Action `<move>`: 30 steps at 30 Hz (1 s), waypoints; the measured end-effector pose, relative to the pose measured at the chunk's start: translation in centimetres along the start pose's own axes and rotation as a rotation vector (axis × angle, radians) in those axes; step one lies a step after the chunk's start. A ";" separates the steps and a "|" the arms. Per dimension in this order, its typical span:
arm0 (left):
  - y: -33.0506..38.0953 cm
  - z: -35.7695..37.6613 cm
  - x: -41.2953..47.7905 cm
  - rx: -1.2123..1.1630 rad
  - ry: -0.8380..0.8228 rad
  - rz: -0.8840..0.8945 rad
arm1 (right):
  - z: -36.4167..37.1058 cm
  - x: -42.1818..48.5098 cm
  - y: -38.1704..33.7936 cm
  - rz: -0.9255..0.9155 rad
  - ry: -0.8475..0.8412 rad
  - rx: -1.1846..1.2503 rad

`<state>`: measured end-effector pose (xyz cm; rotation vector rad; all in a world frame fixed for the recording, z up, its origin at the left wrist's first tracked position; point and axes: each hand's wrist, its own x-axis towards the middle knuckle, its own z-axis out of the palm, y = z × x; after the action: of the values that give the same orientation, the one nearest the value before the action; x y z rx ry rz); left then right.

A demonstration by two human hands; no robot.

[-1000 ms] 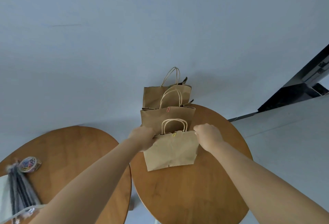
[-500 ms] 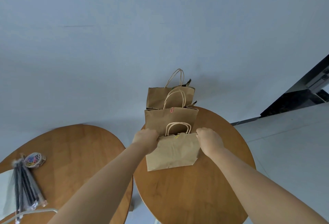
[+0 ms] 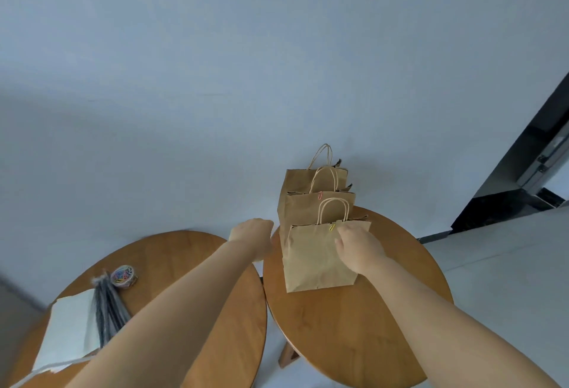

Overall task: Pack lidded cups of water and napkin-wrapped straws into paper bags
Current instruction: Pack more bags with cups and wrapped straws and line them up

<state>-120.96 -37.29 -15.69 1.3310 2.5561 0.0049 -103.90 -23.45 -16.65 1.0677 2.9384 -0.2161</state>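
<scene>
- Near bag point(image 3: 317, 258): brown paper, upright on right table point(image 3: 354, 326), mouth flattened, yellow clip point(image 3: 332, 227) at rim, looped handles standing.
- Middle bag point(image 3: 303, 207): same kind, upright, close behind the near one, pink clip point(image 3: 320, 195) at rim.
- Far bag point(image 3: 297, 179): upright, last in the row, at the table's back edge.
- Straws point(image 3: 107, 307): dark bundle, blurred, lying on left table point(image 3: 172, 258).
- Napkins point(image 3: 72, 329): white stack, flat, just beside the straws.

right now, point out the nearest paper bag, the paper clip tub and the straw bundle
nearest paper bag point(image 3: 312, 261), head view, middle of its front panel
paper clip tub point(image 3: 123, 276), head view, its clear top
straw bundle point(image 3: 107, 310), head view, middle of the bundle
</scene>
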 end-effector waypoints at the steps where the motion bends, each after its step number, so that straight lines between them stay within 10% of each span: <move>1: -0.9 -0.5 -1.7 0.000 0.011 -0.003 | -0.1 -0.8 -1.6 -0.023 0.014 0.007; 30: -47.0 -10.9 -56.6 -0.189 0.515 -0.536 | -8.6 -23.4 -71.3 -0.877 0.217 0.328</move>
<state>-130.30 -108.93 1.99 0.5950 3.1581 0.5354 -131.17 -91.30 2.13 -0.3034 3.4290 -0.6226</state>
